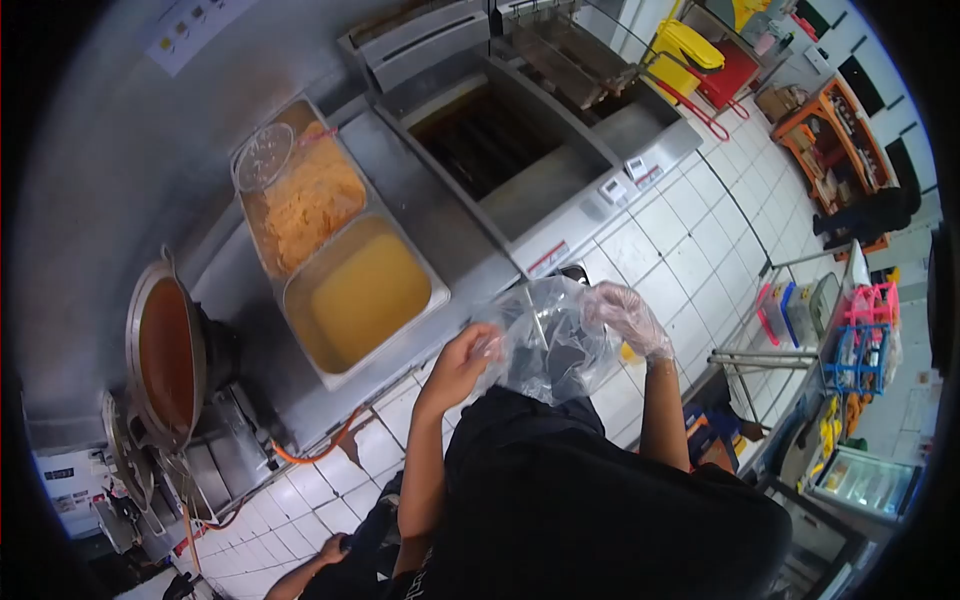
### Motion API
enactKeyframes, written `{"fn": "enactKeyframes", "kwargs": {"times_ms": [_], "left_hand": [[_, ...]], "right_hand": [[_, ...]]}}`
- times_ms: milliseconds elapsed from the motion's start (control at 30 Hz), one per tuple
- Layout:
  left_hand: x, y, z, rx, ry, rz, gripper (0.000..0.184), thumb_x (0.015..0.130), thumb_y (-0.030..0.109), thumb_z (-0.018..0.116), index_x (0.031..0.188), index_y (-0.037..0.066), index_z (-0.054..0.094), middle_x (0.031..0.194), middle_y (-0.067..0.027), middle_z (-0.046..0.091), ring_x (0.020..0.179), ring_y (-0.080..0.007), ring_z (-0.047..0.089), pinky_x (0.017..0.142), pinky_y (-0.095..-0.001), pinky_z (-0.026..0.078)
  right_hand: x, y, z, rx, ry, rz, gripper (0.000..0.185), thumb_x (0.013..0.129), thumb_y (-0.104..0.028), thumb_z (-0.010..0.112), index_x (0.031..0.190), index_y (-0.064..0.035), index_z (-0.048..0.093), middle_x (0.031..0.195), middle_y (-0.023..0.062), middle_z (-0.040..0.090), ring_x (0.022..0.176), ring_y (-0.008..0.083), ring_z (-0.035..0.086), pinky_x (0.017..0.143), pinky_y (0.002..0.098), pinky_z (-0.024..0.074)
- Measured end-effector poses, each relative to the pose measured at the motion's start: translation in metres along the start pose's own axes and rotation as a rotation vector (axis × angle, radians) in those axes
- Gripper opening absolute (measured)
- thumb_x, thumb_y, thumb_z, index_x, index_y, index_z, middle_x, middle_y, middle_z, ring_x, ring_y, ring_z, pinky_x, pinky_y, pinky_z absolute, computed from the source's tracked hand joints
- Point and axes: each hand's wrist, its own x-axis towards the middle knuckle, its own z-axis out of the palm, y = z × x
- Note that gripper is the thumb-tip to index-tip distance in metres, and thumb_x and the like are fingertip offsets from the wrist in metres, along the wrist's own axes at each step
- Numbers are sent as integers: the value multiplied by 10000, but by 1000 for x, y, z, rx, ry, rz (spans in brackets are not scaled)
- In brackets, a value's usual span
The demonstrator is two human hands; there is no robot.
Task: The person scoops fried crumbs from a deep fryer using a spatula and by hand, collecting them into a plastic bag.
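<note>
A clear plastic bag (550, 340) hangs between my hands, in front of my dark clothing. My left hand (468, 358), bare, grips the bag's left edge with bent fingers. On my right hand (630, 318) is a thin transparent glove, and its fingers are closed on the bag's right side. Left of the bag, on the steel counter, stands a metal pan (437, 292) of yellowish liquid. Beside it, a second metal pan (243, 205) holds an orange, crumbly mass with a round sieve-like thing (265, 158) at its corner.
A fryer (560, 205) with dark liquid stands beyond the counter. At the left is a wok (168, 350) of reddish-brown liquid. Another person's arm (310, 570) shows at the lower left. A person in dark clothes (875, 213) is far right, near an orange shelf (835, 125).
</note>
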Motion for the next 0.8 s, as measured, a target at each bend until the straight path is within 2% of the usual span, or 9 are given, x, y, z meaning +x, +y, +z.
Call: {"fn": "enactKeyframes", "kwargs": {"times_ms": [67,133,200,333,433,500,567,667,800], "left_hand": [[-15,8,-5,-205,34,3,204,985,127,568,1171,54,609,920,1,600,813,-68,552,682,-210,437],[2,51,-18,-252,315,-229,178,981,127,561,1136,50,603,873,17,568,712,-34,485,585,-197,361],[43,58,-21,-319,472,-109,141,972,132,570,1083,46,588,822,13,535,596,-26,389,500,-200,265],[74,90,-44,-423,674,21,92,964,129,557,1025,63,571,807,19,517,599,-28,393,484,-188,249],[97,121,-49,-365,834,33,60,962,101,539,1000,68,571,817,24,518,633,-30,428,509,-179,281],[109,134,-46,-252,955,-35,70,960,93,534,1003,66,581,855,20,530,693,-36,467,547,-175,325],[119,144,-42,-142,1052,-95,89,958,91,536,1018,63,596,910,12,548,770,-46,510,596,-173,378],[119,138,-53,-159,861,-60,108,937,94,570,1032,64,612,944,8,565,817,-60,540,628,-177,419],[136,150,-51,-292,856,-178,102,932,95,593,1027,59,607,938,-6,590,810,-72,567,636,-185,442]], "right_hand": [[10,0,-10,189,-67,-80,474,952,-466,686,1031,2,680,1010,109,685,900,208,655,865,371,537],[65,27,-36,233,-78,-47,468,959,-461,676,1001,5,676,1004,107,683,890,203,654,850,367,541],[110,-13,-82,139,-95,-137,438,980,-428,657,985,9,676,984,88,678,902,185,653,841,345,544],[170,-49,-154,-276,334,-354,480,1020,-449,587,1002,23,667,861,61,631,859,144,635,796,297,521],[218,-107,-195,-603,596,-242,244,982,-220,640,1074,4,669,847,63,646,810,168,631,746,323,515],[268,-115,-227,-1027,720,-506,158,934,-120,641,1070,-43,666,918,146,682,818,284,685,727,390,547],[312,-132,-238,-1282,716,-558,215,941,-181,643,1114,-55,624,949,165,680,856,333,699,729,425,564],[370,-134,-239,-1543,561,-156,300,961,-184,601,1235,-68,560,1049,209,693,913,383,704,768,467,569],[429,-105,-252,-1608,628,188,245,977,-169,440,1142,-56,582,1021,240,707,898,441,708,796,546,562]]}}
